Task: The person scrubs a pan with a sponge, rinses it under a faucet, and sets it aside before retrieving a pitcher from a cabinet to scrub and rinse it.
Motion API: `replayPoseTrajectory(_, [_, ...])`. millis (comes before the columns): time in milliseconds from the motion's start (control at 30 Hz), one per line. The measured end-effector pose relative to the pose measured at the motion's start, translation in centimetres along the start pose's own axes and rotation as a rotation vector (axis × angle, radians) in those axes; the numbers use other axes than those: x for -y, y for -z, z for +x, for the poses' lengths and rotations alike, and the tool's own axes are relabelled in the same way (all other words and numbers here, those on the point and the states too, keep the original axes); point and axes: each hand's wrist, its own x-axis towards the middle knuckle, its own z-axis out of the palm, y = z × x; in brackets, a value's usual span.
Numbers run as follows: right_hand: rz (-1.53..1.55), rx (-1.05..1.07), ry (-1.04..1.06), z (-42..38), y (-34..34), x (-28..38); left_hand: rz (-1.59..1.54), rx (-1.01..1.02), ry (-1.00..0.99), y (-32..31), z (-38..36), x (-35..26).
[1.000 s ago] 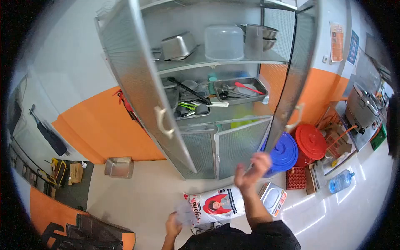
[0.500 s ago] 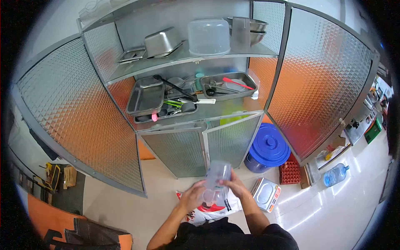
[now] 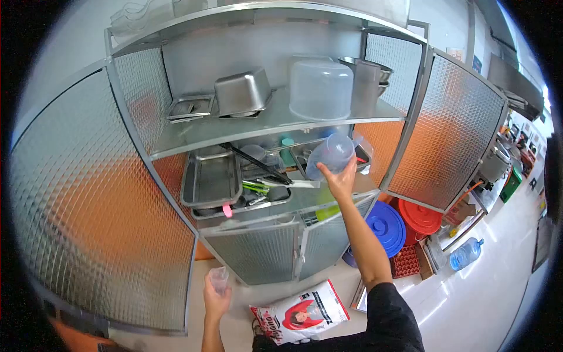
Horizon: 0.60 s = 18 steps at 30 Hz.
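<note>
In the head view, has just parted the clear containers brought close together above the sack (image 3: pixel 299 314) a moment earlier, so now works at two heights rather than one. Grasps a large clear container (image 3: pixel 334 151) in the right hand (image 3: pixel 342 179), raised and tilted in front of the middle shelf (image 3: pixel 311 198), with thumb and fingers spread around the lower side and the arm stretched forward. Cannot tell whether to count one piece or two nested in that grip, nor whether to call it touching the metal tray (image 3: pixel 298 166) behind. Holds a small clear cup (image 3: pixel 219 280) in the left hand (image 3: pixel 217 300), low down near the cabinet's lower door (image 3: pixel 252 255), upright or nearly so, with fingers curled about the sides and well apart from the right. To the left of the raised container, on the same shelf, shows an empty deep pan (image 3: pixel 211 176) beside green-handled utensils (image 3: pixel 258 188) and long black tongs (image 3: pixel 258 164). Overhead, on the upper shelf (image 3: pixel 193 132), shows a big translucent tub (image 3: pixel 321 91). Leaves both containers in hand for now, with neither released: set down, so far, nothing from either grip.
</note>
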Motion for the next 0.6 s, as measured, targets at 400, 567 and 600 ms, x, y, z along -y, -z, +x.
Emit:
replayPoseTrajectory(400, [-0.378, 0.16, -0.074, 4.1, -8.8, -6.9, -0.582, 0.477, 0.403, 7.7, 0.5, 8.1])
replayPoseTrajectory(567, [-0.435, 0.156, -0.073, 3.3, -7.1, -6.2, -0.64, 0.456, 0.257, 9.4, 6.9, 0.3])
replayPoseTrajectory(600, [-0.415, 0.11, 0.004, 3.0, -6.8, -6.7, -0.64, 0.463, 0.249, 9.3, 8.2, -0.6])
